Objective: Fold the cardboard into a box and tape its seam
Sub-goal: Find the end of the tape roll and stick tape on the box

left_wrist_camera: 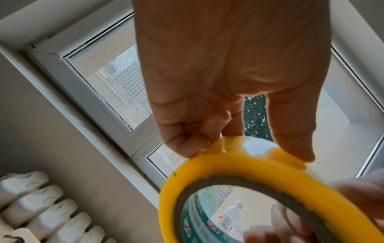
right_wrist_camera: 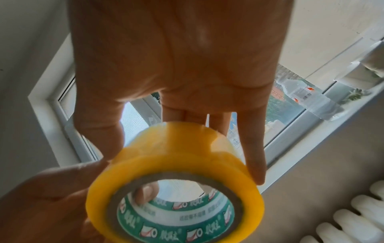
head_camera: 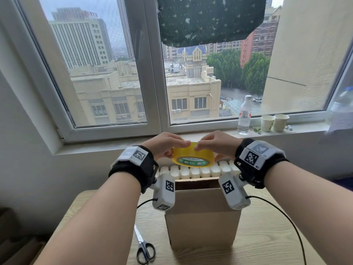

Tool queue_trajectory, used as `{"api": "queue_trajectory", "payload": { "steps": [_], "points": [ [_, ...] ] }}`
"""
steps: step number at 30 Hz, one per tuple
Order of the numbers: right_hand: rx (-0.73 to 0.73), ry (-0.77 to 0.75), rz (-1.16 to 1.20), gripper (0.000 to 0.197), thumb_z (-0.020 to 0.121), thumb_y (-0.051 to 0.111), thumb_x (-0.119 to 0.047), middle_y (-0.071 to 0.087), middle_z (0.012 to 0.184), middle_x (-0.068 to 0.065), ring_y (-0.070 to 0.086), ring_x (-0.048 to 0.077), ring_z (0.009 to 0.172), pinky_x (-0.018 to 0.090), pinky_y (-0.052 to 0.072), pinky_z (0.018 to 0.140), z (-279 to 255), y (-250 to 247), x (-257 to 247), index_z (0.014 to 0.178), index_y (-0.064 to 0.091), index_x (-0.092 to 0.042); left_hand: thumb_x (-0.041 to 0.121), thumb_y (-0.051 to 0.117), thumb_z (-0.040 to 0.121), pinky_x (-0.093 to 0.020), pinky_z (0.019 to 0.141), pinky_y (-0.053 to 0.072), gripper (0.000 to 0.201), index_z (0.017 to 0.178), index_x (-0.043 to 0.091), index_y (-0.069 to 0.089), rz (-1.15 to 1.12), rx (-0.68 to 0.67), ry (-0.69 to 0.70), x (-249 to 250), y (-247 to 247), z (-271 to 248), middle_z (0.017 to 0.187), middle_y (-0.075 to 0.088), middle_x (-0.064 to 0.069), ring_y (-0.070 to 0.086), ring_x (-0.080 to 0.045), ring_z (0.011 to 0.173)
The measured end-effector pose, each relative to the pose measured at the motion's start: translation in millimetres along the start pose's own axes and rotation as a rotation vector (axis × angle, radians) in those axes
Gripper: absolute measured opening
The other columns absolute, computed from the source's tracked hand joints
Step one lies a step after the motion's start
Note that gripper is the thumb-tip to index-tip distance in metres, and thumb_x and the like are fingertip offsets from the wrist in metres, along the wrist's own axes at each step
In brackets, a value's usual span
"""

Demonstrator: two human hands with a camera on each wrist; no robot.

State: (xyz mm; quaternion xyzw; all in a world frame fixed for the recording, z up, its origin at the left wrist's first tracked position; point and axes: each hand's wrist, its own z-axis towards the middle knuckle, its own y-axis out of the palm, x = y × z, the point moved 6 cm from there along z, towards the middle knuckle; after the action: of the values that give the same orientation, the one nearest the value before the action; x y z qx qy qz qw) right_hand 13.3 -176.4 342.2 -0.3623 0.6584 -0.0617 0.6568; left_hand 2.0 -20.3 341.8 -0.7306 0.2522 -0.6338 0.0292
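Head view: a person is holding a yellow tape roll [head_camera: 193, 155] up in front of a window [head_camera: 145, 60], above a brown cardboard box [head_camera: 202, 215] that is standing upright on a wooden table [head_camera: 267, 236]. The left hand [head_camera: 164, 145] is gripping the roll's left side, fingers curled over its top, while the right hand [head_camera: 217, 143] is meeting it from the other side, fingertips pressing on the top rim. Black-handled scissors [head_camera: 144, 245] are lying on the table just left of the box. A white radiator [head_camera: 196, 172] is sitting behind the box, and a clear water bottle [head_camera: 244, 115] and two paper cups [head_camera: 274, 122] are standing on the sill [head_camera: 114, 145].

Left wrist view: the left hand [left_wrist_camera: 224, 74] is curling its fingers [left_wrist_camera: 187, 144] against the outer band of the tape roll [left_wrist_camera: 207, 167], the thumb [left_wrist_camera: 295, 131] lying against the band too. Blurred fingers of the other hand are showing at the lower right, touching the roll. The radiator [left_wrist_camera: 41, 208] is showing at lower left.

Right wrist view: the right hand [right_wrist_camera: 176, 57] is reaching over the tape roll [right_wrist_camera: 176, 157], one finger [right_wrist_camera: 252, 151] lying straight down the roll's right side, the thumb [right_wrist_camera: 101, 138] resting at its left. The left hand [right_wrist_camera: 45, 202] is holding the roll from below, a fingertip visible through the green-printed core. The water bottle [right_wrist_camera: 307, 97] is visible by the window frame.
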Motion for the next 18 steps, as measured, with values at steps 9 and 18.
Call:
{"api": "queue_trajectory", "payload": {
  "steps": [9,18],
  "points": [
    [-0.054,0.075,0.434,0.014,0.081,0.066,-0.018,0.056,0.086,0.012,0.059,0.025,0.083,0.047,0.051,0.086,-8.9,-6.8,19.9,0.084,0.055,-0.01,0.015,0.067,0.084,-0.019,0.061,0.05,0.021,0.104,0.012,0.07,-0.236,-0.053,-0.002,-6.3,-2.6,-5.0,0.089,0.058,-0.01,0.045,-0.015,0.065],
    [-0.072,0.082,0.272,0.021,0.077,0.07,-0.028,0.066,0.097,0.021,0.063,0.033,0.089,0.049,0.049,0.095,-7.6,-3.0,12.1,0.088,0.063,-0.012,0.018,0.071,0.079,-0.017,0.057,0.051,0.029,0.105,0.006,0.068,-0.115,-0.087,0.042,-0.5,5.7,-4.0,0.085,0.064,-0.007,0.051,-0.009,0.056]
  ]
}}
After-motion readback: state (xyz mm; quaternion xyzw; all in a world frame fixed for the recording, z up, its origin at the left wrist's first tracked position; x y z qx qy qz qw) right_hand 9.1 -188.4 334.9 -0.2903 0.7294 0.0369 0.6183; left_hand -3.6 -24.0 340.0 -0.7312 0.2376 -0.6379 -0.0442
